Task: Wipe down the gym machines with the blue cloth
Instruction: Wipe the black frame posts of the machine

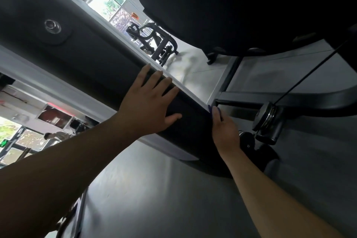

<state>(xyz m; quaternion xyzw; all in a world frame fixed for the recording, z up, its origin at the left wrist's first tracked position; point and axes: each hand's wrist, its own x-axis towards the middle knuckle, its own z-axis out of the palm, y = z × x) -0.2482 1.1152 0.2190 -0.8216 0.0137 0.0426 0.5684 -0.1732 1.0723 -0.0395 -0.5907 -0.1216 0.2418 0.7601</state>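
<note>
A long black padded beam of a gym machine [92, 63] runs diagonally from upper left to lower right. My left hand [148, 102] lies flat on the pad, fingers spread, holding nothing. My right hand [225, 131] reaches around the pad's far lower edge. It grips the blue cloth [214, 110], of which only a small blue strip shows above the fingers. The rest of the cloth is hidden behind the pad and the hand.
A large black pad [241, 6] hangs at upper right. A cable and pulley [267, 116] sit just right of my right hand. Other black machines [154, 42] stand by the windows. Grey floor [173, 189] lies below. A person [56, 135] is far off at left.
</note>
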